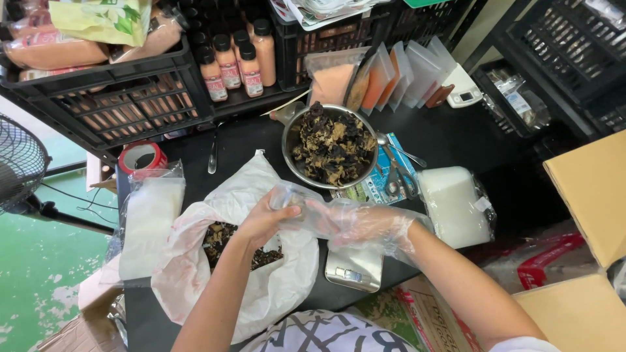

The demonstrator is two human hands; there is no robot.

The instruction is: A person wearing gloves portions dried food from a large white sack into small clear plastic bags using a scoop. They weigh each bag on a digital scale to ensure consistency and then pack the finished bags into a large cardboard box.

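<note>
My left hand [264, 218] is bare and pinches a small clear plastic bag [291, 195] at its edge. My right hand [352, 221] wears a loose clear plastic glove and holds the same bag from the other side. Both hands hover above a large white plastic bag [195, 261] that lies open with dark dried pieces inside. Just beyond the hands stands a metal bowl [287, 140] full of dark dried fungus. A small silver scale [354, 269] lies under my right wrist.
Stacks of clear bags lie at left [150, 225] and right [453, 202]. Scissors [396, 175] and a spoon rest by the bowl. A red tape roll [141, 156], black crates with pink bottles [228, 65], upright pouches [391, 75], a fan [19, 163] and cardboard boxes [590, 189] surround the black table.
</note>
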